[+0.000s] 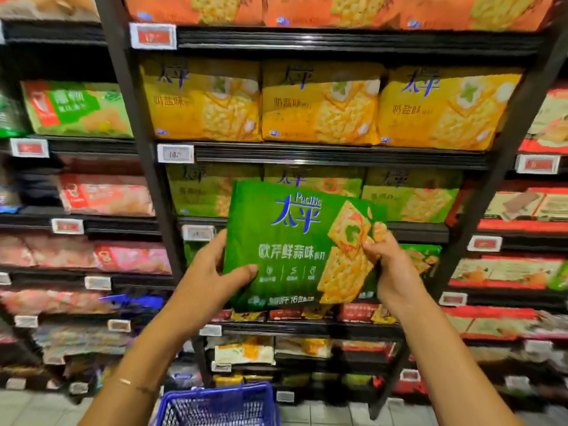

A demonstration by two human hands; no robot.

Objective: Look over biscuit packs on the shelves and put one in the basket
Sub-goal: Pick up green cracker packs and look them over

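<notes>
**Green cracker pack held in both hands above the basket**

Nearest the camera, at the bottom edge of the view, is a blue basket (215, 405) with wire-mesh walls and a thick rim. It sits low between two bare forearms, and a thin bracelet (124, 381) circles the left wrist.

The left hand (212, 272) grips the lower left edge of a green biscuit pack (292, 250). Its thumb lies flat across the printed front, and the other fingers are hidden behind the pack. The right hand (390, 265) pinches the pack's right edge, fingers curled onto the front beside the pictured crackers. Both hands are closed on the pack.

The pack is a flat, roughly square bag of glossy film, slightly tilted, with blue lettering and square, pitted crackers printed on it. It is held in the air in front of the middle shelves, well above the basket.

Behind it, three puffy yellow packs (322, 109) stand side by side, touching, along the front edge of their shelf. Orange packs (307, 10) fill the shelf above. Each dark ribbed shelf rail (338, 155) carries a price tag (175, 153) at its left end, against a black upright post (138, 118).

Only the arms cross the open space between the pack's lower edge and the basket rim. Pale floor tiles (322, 415) show beside the basket.
</notes>
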